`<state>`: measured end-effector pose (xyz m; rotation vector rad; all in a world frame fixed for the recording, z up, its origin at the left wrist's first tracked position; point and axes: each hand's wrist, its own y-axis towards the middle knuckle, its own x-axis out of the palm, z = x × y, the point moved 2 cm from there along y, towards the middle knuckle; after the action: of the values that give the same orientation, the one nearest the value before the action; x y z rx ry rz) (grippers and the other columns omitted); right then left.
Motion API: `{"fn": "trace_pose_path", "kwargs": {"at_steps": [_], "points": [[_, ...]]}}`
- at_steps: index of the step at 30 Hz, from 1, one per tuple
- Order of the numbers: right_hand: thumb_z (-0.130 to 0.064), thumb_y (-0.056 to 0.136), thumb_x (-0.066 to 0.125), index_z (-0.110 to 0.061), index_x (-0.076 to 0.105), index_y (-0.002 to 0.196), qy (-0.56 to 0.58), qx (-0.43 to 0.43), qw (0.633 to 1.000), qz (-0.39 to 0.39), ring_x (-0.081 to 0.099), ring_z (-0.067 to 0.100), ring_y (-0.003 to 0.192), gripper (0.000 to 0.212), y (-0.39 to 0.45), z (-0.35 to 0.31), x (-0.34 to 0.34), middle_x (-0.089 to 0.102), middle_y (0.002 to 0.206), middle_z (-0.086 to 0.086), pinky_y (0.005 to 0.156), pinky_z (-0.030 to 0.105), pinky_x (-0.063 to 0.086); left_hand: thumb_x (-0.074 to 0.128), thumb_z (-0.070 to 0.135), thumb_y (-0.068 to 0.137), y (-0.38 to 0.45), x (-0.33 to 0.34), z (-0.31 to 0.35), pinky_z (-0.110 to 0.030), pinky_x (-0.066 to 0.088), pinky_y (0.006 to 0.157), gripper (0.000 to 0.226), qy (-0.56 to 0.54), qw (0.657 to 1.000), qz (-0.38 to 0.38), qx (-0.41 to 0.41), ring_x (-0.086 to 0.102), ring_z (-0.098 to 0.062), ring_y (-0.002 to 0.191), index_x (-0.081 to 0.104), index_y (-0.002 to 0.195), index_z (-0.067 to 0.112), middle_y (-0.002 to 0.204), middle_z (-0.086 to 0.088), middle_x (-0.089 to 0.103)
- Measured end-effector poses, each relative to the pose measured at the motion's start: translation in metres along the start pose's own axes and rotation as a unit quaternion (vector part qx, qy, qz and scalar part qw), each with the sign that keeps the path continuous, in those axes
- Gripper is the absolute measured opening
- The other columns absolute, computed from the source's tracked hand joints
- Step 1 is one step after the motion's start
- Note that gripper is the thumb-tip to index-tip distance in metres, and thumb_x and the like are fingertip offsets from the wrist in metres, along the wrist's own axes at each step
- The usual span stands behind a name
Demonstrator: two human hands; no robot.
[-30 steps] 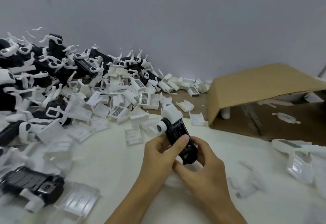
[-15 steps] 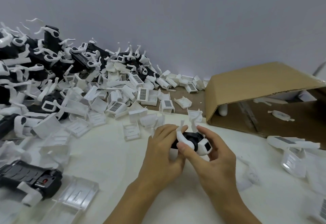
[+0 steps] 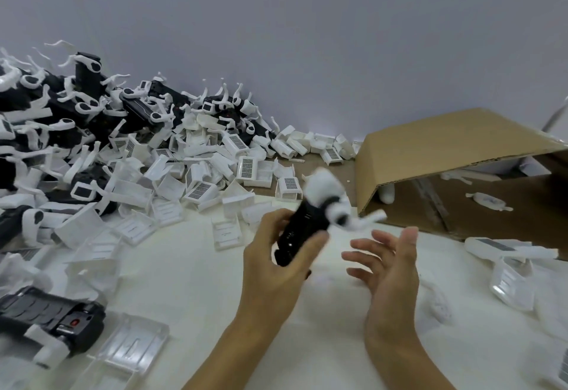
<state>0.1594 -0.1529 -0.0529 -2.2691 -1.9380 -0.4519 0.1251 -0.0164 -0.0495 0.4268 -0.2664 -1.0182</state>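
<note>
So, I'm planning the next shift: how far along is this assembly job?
Done: a heap of black-and-white units lies by the wall. In hand: the left hand grips one black unit with white pieces on top; the right hand is open beside it. Left: many loose white parts cover the table.

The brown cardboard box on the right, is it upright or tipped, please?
Tipped on its side: the brown cardboard box opens sideways.
</note>
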Motion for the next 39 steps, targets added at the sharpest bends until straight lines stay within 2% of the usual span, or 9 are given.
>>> {"fn": "trace_pose_path", "kwargs": {"at_steps": [2,4,7,11,16,19,26,30,39], "points": [[-0.080,0.068,0.050,-0.029,0.061,0.104,-0.035,-0.041,0.998,-0.026,0.072,0.012,0.087,0.064,-0.002,0.000,0.002,0.072,0.096,-0.005,0.073,0.033,0.051,0.069,0.057,0.085,0.004,0.002,0.000,-0.034,0.056,0.068,0.027,-0.148,0.977,-0.015,-0.155,0.069,-0.016,0.079,0.072,0.093,0.031,0.093,-0.004,0.077],[-0.080,0.066,0.062,-0.036,0.067,0.105,-0.097,-0.088,0.986,-0.107,0.067,0.005,0.102,0.059,-0.008,0.000,0.005,0.070,0.105,-0.016,0.081,0.029,0.053,0.058,0.053,0.087,0.007,0.002,-0.001,-0.039,0.060,0.074,0.041,-0.308,0.908,-0.022,-0.282,0.068,-0.022,0.074,0.080,0.091,0.018,0.092,-0.016,0.075],[-0.070,0.062,0.077,-0.045,0.071,0.109,-0.161,-0.127,0.948,-0.244,0.058,0.009,0.123,0.053,-0.017,0.004,0.011,0.063,0.123,-0.017,0.089,0.025,0.053,0.056,0.048,0.092,0.010,-0.001,-0.003,-0.033,0.062,0.068,0.056,-0.429,0.823,-0.025,-0.371,0.069,-0.024,0.074,0.071,0.116,0.000,0.094,-0.015,0.068],[-0.045,0.066,0.084,-0.054,0.068,0.114,-0.195,-0.176,0.927,-0.269,0.050,0.007,0.132,0.051,-0.017,0.009,0.011,0.051,0.130,-0.026,0.091,0.017,0.049,0.060,0.048,0.087,0.011,-0.002,-0.006,-0.038,0.059,0.082,0.064,-0.442,0.813,-0.032,-0.378,0.065,-0.021,0.081,0.065,0.128,-0.001,0.097,-0.013,0.066],[-0.022,0.072,0.081,-0.041,0.073,0.102,-0.194,-0.217,0.919,-0.265,0.051,0.010,0.132,0.036,-0.017,0.011,0.013,0.052,0.130,-0.009,0.099,0.013,0.044,0.057,0.049,0.087,0.009,0.004,-0.004,-0.031,0.062,0.068,0.056,-0.441,0.806,-0.071,-0.389,0.068,-0.024,0.074,0.073,0.110,0.002,0.087,-0.015,0.067],[-0.021,0.071,0.082,-0.037,0.071,0.096,-0.191,-0.224,0.922,-0.252,0.052,0.013,0.129,0.032,-0.015,0.012,0.013,0.052,0.125,-0.007,0.096,0.010,0.042,0.059,0.051,0.085,0.009,0.005,-0.008,-0.032,0.062,0.073,0.059,-0.439,0.806,-0.079,-0.390,0.066,-0.024,0.077,0.072,0.115,0.001,0.088,-0.015,0.066],[-0.027,0.069,0.083,-0.036,0.069,0.089,-0.179,-0.221,0.929,-0.238,0.052,0.017,0.129,0.026,-0.014,0.015,0.012,0.049,0.123,-0.013,0.101,0.030,0.047,0.061,0.053,0.082,0.007,0.008,-0.009,-0.031,0.061,0.075,0.058,-0.433,0.802,-0.086,-0.402,0.067,-0.024,0.078,0.076,0.105,0.002,0.089,-0.016,0.067],[-0.035,0.068,0.084,-0.035,0.071,0.079,-0.181,-0.211,0.931,-0.238,0.054,0.012,0.125,0.017,-0.014,0.014,0.013,0.051,0.119,-0.018,0.097,0.022,0.049,0.061,0.052,0.082,0.008,0.007,-0.011,-0.029,0.059,0.066,0.056,-0.429,0.805,-0.079,-0.402,0.065,-0.023,0.069,0.076,0.101,0.002,0.083,-0.015,0.065],[-0.026,0.068,0.092,-0.047,0.075,0.094,-0.187,-0.206,0.935,-0.220,0.053,0.007,0.126,0.038,-0.015,0.011,0.013,0.044,0.141,-0.021,0.097,0.023,0.051,0.058,0.052,0.087,0.009,0.007,-0.013,-0.030,0.061,0.068,0.062,-0.435,0.803,-0.070,-0.401,0.067,-0.022,0.075,0.070,0.118,-0.001,0.088,-0.013,0.068]]}}
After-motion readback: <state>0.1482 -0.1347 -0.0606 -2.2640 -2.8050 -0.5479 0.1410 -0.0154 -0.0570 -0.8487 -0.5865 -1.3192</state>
